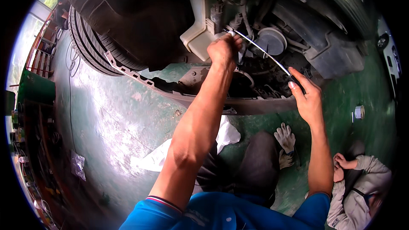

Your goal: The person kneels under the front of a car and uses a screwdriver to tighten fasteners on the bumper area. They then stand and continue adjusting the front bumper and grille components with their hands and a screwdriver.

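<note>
The long-shafted tool (275, 60) is pinched at its near end by the right hand's (310, 101) fingers, its far end, beside the pale tank (199, 39), best held steady near the left hand (223, 52), whose finger closure cannot be told.

2 arms (191, 132) reach forward, left grip (222, 50) curled, right grip (307, 98) pinching.

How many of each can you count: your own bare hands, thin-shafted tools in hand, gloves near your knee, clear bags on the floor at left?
Bare hands: 2 (left hand, right hand)
Thin-shafted tool: 1
Gloves: 2 (upper glove, lower glove)
Clear bag: 1
Total: 6
</note>
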Demonstrator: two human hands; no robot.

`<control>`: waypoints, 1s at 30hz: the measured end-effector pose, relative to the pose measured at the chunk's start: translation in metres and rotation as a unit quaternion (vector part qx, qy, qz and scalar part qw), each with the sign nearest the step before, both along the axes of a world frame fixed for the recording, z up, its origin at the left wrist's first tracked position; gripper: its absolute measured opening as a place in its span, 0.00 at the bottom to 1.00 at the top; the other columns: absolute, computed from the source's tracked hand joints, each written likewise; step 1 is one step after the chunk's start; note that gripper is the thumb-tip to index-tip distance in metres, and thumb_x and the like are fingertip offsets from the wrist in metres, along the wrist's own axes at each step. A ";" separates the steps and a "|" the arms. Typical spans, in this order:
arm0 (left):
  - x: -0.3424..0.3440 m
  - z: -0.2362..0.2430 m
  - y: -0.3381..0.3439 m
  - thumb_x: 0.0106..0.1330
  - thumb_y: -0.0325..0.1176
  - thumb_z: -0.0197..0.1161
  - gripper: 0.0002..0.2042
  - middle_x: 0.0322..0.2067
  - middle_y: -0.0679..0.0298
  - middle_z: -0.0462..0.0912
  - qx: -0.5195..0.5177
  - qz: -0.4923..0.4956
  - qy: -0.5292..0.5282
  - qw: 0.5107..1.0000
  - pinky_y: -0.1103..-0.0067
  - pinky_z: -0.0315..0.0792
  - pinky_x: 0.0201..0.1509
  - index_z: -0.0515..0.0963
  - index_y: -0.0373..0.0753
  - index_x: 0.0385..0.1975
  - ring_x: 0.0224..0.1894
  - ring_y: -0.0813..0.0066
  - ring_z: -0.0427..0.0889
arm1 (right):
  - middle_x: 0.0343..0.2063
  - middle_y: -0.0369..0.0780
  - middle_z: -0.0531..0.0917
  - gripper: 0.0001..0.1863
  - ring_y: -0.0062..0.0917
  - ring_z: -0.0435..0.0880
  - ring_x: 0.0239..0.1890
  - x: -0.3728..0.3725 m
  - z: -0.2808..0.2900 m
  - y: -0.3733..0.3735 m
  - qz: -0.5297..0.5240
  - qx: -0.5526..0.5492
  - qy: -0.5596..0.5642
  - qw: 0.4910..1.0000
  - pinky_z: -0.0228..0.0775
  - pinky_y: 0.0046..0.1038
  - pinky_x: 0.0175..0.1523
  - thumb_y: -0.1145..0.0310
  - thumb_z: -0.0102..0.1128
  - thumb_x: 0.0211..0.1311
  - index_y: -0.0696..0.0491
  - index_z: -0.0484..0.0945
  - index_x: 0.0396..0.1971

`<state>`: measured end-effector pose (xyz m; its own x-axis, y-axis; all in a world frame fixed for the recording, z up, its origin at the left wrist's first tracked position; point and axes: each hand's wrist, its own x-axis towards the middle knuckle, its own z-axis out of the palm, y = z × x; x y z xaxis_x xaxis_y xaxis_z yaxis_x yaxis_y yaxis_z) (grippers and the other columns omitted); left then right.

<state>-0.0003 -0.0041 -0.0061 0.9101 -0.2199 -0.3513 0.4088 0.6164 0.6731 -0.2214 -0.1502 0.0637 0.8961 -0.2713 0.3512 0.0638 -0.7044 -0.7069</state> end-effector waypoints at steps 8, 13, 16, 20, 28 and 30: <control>-0.005 0.005 0.002 0.67 0.25 0.52 0.10 0.34 0.50 0.82 0.027 0.020 -0.012 0.999 0.72 0.81 0.35 0.74 0.23 0.41 0.32 0.59 0.84 | 0.41 0.46 0.84 0.17 0.28 0.83 0.38 0.012 -0.004 -0.007 0.022 -0.027 0.014 0.999 0.73 0.27 0.44 0.77 0.58 0.60 0.58 0.78 0.50; -0.005 0.006 0.003 0.68 0.26 0.53 0.10 0.32 0.52 0.82 0.025 0.024 -0.004 0.999 0.72 0.81 0.36 0.75 0.25 0.40 0.31 0.61 0.83 | 0.43 0.47 0.84 0.17 0.32 0.84 0.41 0.020 0.002 -0.011 0.039 -0.030 0.040 0.998 0.73 0.28 0.48 0.77 0.58 0.59 0.59 0.78 0.50; -0.005 0.006 0.003 0.68 0.26 0.53 0.09 0.32 0.52 0.82 0.035 0.024 -0.004 0.999 0.72 0.81 0.37 0.75 0.25 0.40 0.32 0.62 0.83 | 0.43 0.47 0.84 0.17 0.34 0.84 0.44 0.023 0.003 -0.015 0.048 -0.038 0.043 0.997 0.72 0.29 0.49 0.77 0.58 0.59 0.59 0.78 0.50; -0.005 0.006 0.003 0.68 0.26 0.53 0.09 0.32 0.52 0.82 0.036 0.022 -0.008 0.999 0.72 0.81 0.36 0.75 0.26 0.39 0.32 0.62 0.83 | 0.44 0.46 0.84 0.17 0.33 0.84 0.45 0.025 0.001 -0.017 0.048 -0.038 0.045 0.997 0.72 0.28 0.50 0.77 0.59 0.59 0.59 0.78 0.50; -0.006 0.007 0.003 0.68 0.26 0.53 0.08 0.31 0.54 0.81 0.045 0.019 -0.018 0.999 0.72 0.81 0.35 0.75 0.26 0.39 0.31 0.63 0.83 | 0.44 0.46 0.84 0.18 0.30 0.83 0.46 0.027 -0.018 -0.020 0.047 0.007 0.043 0.998 0.72 0.28 0.51 0.78 0.59 0.59 0.59 0.78 0.50; -0.006 0.007 0.004 0.68 0.26 0.53 0.08 0.31 0.54 0.82 0.044 0.019 -0.021 0.999 0.73 0.81 0.35 0.75 0.26 0.39 0.30 0.64 0.83 | 0.44 0.45 0.84 0.18 0.28 0.83 0.45 0.028 -0.021 -0.021 0.043 0.029 0.059 0.997 0.71 0.27 0.51 0.77 0.59 0.59 0.59 0.77 0.51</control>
